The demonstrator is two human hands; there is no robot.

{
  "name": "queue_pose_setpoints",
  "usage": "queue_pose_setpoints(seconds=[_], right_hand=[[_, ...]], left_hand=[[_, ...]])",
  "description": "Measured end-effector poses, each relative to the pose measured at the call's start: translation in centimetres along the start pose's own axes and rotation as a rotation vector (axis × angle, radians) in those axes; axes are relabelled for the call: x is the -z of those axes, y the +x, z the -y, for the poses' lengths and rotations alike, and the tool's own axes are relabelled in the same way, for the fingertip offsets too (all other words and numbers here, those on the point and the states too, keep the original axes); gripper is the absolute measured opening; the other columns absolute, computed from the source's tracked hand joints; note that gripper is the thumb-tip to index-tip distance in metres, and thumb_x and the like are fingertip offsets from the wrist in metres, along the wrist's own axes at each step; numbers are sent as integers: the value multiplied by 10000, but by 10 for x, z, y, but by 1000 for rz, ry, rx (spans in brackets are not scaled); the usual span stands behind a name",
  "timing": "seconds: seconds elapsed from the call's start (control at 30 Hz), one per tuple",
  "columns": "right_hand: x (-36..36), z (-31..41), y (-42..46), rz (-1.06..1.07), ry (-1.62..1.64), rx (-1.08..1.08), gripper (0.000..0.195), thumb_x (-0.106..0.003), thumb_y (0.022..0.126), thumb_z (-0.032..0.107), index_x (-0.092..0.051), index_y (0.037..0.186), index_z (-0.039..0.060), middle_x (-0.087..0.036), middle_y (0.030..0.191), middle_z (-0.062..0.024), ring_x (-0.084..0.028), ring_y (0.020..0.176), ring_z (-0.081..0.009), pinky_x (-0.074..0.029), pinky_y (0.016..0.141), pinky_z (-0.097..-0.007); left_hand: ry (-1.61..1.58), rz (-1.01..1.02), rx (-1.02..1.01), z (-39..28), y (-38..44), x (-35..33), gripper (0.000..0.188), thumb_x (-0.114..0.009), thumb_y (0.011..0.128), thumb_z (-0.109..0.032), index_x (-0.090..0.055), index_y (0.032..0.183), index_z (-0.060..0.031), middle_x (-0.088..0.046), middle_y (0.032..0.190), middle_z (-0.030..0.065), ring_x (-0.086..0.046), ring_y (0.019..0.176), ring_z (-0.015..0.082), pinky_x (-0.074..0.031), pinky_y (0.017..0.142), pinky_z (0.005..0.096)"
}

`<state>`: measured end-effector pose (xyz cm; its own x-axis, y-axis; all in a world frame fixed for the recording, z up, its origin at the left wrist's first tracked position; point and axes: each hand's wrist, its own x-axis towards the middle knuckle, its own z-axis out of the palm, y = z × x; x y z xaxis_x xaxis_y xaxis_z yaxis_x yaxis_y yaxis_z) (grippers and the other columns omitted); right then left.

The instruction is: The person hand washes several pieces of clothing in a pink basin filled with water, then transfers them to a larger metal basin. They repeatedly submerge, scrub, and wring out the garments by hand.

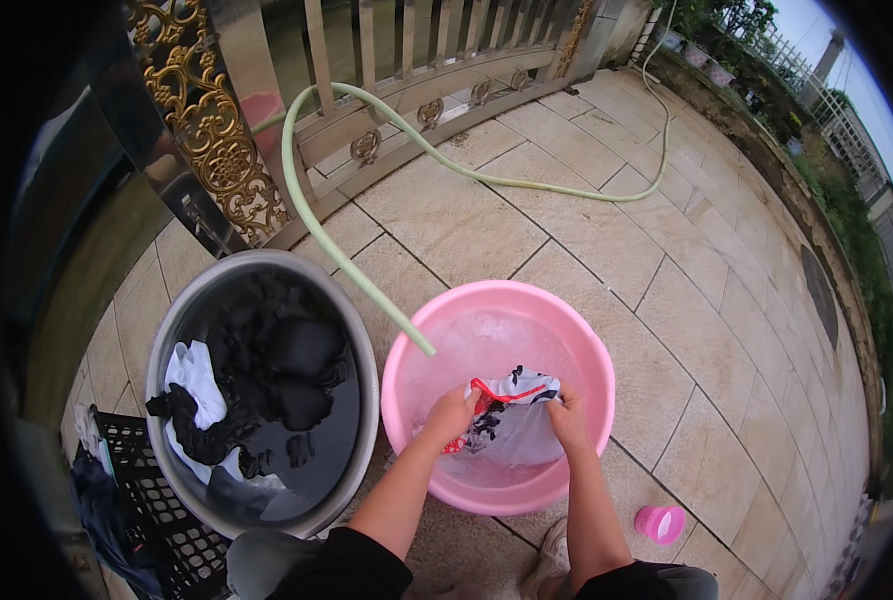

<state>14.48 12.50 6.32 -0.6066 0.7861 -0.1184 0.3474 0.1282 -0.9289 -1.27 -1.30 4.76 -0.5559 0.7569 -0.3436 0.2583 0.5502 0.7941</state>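
Note:
A white garment (525,431) with red trim and black print is stretched between my hands over a pink plastic basin (596,360), its lower part in sudsy water. My left hand (450,416) grips one edge of the cloth. On the other side, my right hand (566,412) pinches the opposite edge. The end of a pale green hose (424,341) hangs over the basin's near-left water. Beside the basin, on the left, stands a large metal tub (371,390) of dark water with black clothes (304,349) and a white cloth (195,382) in it.
A black plastic crate (184,547) with dark clothing (105,510) stands at the lower left. A small pink cup (659,523) rests on the tiled floor at the lower right. The hose passes through a metal gate (431,97) with gold ornament. A planted border (829,187) edges the paving.

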Motion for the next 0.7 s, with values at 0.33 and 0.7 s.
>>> queue_pose_setpoints(seconds=[0.33,0.7], right_hand=[[71,209,-5,-241,359,337,125,-583,694,12,-471,667,61,-430,617,73,-372,580,-18,-293,508,-172],[72,144,6,36,-28,172,118,-561,640,28,-500,741,30,-505,668,-8,-467,636,-88,-395,579,-238]], left_hand=[[-858,24,-225,-188,-31,113,245,-506,848,-262,-575,879,-29,-540,726,-23,-454,628,47,-386,567,221],[-97,18,-262,-127,-26,95,313,-566,763,-284,-580,969,-49,-601,812,194,-590,761,308,-445,640,376]])
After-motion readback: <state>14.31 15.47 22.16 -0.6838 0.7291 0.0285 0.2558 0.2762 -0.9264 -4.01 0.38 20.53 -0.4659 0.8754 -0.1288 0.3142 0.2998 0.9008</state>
